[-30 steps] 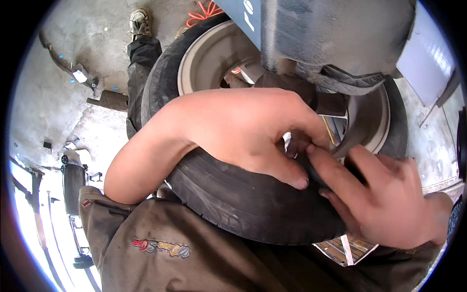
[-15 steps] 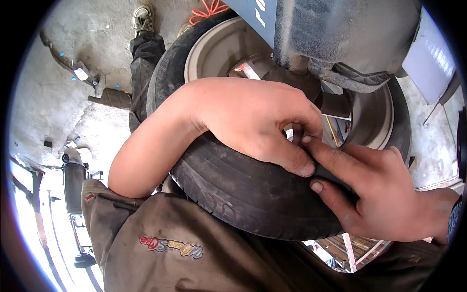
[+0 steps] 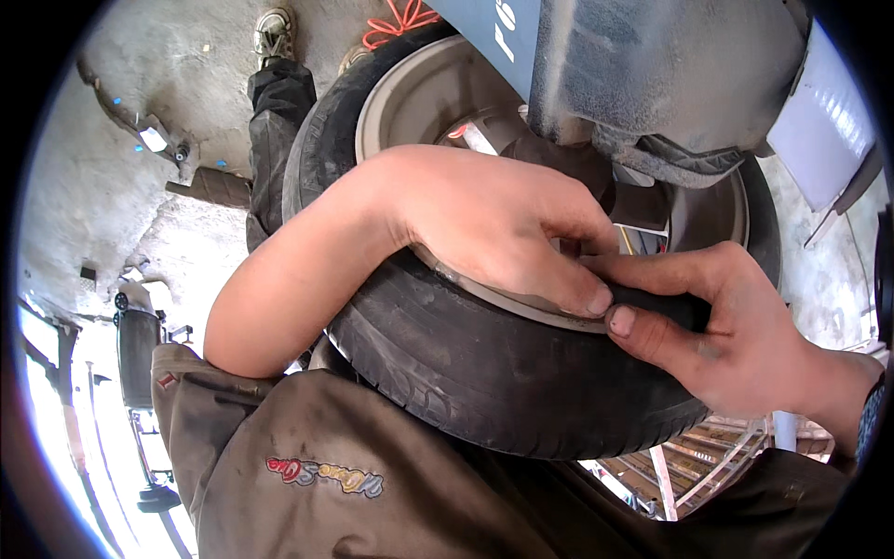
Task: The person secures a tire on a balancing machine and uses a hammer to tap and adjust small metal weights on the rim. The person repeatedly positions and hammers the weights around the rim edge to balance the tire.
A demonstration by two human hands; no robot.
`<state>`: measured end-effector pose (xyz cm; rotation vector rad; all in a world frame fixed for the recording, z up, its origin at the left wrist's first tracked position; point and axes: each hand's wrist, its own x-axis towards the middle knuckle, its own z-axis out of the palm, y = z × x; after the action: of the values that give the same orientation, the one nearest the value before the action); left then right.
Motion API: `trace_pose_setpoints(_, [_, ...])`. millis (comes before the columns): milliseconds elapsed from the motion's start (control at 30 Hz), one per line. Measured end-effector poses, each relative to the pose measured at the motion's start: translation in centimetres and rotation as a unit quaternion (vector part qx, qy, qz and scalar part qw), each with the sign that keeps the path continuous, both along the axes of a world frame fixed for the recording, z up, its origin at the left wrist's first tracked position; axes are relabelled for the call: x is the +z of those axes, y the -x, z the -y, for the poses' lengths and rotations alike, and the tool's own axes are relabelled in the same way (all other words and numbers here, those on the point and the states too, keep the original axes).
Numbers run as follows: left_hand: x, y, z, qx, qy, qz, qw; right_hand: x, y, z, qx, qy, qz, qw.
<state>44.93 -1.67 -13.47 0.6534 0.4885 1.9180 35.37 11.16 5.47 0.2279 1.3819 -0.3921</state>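
Observation:
A black tyre [image 3: 521,382] on a grey-brown wheel rim [image 3: 400,98] stands before my body. My left hand [image 3: 494,219] reaches over it from the left, fingers curled inside the rim and partly hidden, thumb on the rim's near lip. From the right, my right hand [image 3: 745,335] meets it there. Its thumb and index finger close in a pinch beside the left thumb. Whatever lies between the fingertips of either hand is hidden or too small to name.
A dusty grey machine housing [image 3: 652,84] with a blue panel [image 3: 494,33] overhangs the wheel. An orange coiled hose [image 3: 400,23] lies beyond the tyre. On the left are a dark trouser leg [image 3: 275,140], a shoe [image 3: 273,33] and floor scraps. A rack [image 3: 689,466] stands below right.
My right hand has shifted up from the tread toward the rim's lip, its index finger more bent. More of the near lip shows. My left hand has barely moved.

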Motion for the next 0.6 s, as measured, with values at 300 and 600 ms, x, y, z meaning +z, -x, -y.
trace_pose_setpoints(300, [-0.2, 0.1, -0.5, -0.056, -0.027, 0.063, 0.996, -0.5, 0.5, 0.1, -0.033, -0.081, 0.059, 0.994])
trace_pose_setpoints(600, [0.2, -0.5, -0.2, 0.062, 0.009, -0.014, 0.998, -0.3, -1.1, -1.7, 0.112, 0.131, -0.133, 0.976])
